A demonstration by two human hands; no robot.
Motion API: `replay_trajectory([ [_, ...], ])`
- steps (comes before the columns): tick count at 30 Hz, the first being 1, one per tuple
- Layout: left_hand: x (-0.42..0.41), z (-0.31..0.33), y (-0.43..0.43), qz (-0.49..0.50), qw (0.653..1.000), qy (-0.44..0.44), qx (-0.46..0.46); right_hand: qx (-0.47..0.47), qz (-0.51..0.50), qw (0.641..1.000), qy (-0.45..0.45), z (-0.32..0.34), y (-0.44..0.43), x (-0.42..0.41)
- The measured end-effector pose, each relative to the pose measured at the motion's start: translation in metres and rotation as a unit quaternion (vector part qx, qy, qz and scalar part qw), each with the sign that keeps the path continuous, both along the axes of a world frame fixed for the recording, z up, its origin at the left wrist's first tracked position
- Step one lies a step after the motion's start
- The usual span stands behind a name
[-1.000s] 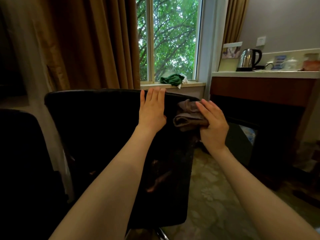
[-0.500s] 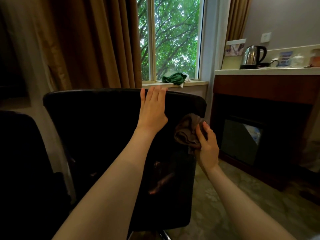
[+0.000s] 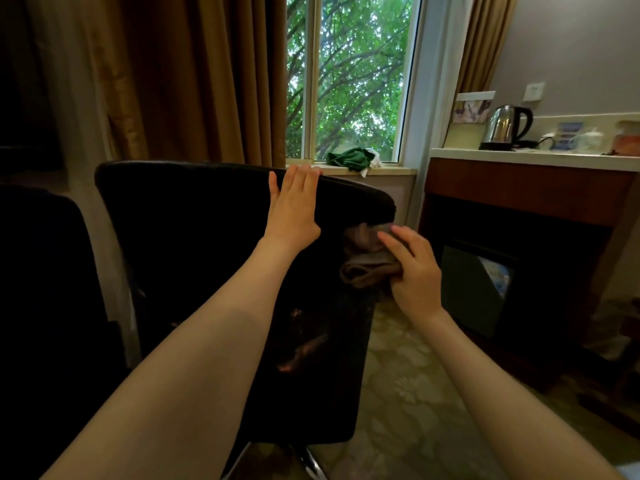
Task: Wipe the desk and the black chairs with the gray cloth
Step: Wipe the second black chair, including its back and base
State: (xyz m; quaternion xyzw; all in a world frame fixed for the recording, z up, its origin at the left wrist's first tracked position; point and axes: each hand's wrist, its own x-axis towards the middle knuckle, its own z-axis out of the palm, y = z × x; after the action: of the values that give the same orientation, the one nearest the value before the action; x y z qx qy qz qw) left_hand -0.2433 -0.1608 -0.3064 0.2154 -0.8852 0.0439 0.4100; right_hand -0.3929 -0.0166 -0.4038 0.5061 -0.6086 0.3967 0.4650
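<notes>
A black chair (image 3: 194, 258) stands in front of me with its backrest facing me. My left hand (image 3: 294, 209) lies flat against the top of the backrest, fingers straight and reaching the upper rim. The bunched gray cloth (image 3: 367, 258) is pressed against the backrest's right edge, a little below the top corner. My right hand (image 3: 412, 271) grips the cloth there, fingers curled over it. A second black chair (image 3: 45, 306) fills the left edge of the view.
A window with a green cloth (image 3: 351, 159) on its sill lies behind the chair, with brown curtains (image 3: 180, 81) to the left. To the right stands a wooden counter (image 3: 530, 188) carrying a kettle (image 3: 505, 128) and small items. Patterned floor (image 3: 408, 393) lies lower right.
My right hand slid the cloth down the backrest's right edge, then back up slightly. The left hand stayed on the top of the backrest.
</notes>
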Motion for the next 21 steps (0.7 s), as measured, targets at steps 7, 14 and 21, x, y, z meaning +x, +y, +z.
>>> replay_trajectory([
  [7,0.004,0.002,-0.004,0.001,1.000,0.004,-0.012,-0.016,-0.088,0.985,0.150,0.027,-0.036,0.010],
  [14,-0.004,-0.006,-0.012,-0.025,0.996,0.086,-0.027,-0.074,-0.156,0.981,0.091,-0.026,-0.068,0.013],
  [21,-0.014,-0.017,-0.025,-0.019,0.986,0.146,-0.076,-0.085,-0.146,0.983,0.066,-0.058,-0.089,0.014],
])
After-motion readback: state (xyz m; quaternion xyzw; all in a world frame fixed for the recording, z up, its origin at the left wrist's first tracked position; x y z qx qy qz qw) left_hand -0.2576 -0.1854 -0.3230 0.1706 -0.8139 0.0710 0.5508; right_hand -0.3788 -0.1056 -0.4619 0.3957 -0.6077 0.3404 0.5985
